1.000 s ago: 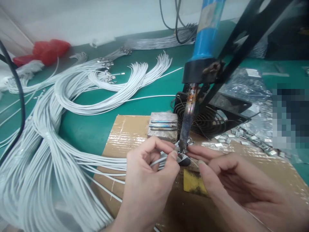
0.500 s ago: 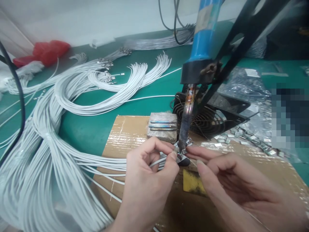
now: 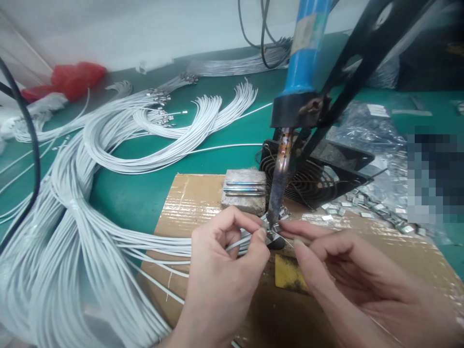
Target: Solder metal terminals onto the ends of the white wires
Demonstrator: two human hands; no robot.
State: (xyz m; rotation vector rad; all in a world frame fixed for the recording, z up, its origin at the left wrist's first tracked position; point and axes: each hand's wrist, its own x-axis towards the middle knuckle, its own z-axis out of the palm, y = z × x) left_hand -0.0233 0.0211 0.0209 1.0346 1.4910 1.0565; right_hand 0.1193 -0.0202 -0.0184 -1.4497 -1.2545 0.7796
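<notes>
My left hand (image 3: 224, 266) is closed in a pinch on a white cable (image 3: 235, 245), its end held right at the tip of the soldering iron (image 3: 278, 193). The iron hangs tip down with a blue handle, clamped in a black stand (image 3: 348, 82). Thin solder wire (image 3: 287, 239) runs from my right hand (image 3: 358, 275) to that same spot, held between thumb and fingers; more of it shows below the palm. The fingertips of both hands hide most of the joint. More cable ends lie just behind the iron tip.
Bundled white cables (image 3: 68, 193) spread over the green mat (image 3: 119, 198) at left. Cardboard (image 3: 195, 193) lies under my hands, bearing a grey block (image 3: 232, 200) with metal rods and a yellow pad (image 3: 288, 273). A black fan (image 3: 308, 179) and small circuit boards (image 3: 380, 210) sit at right.
Almost nothing differs. The whole view has shifted very slightly; both hands keep their hold at the iron tip.
</notes>
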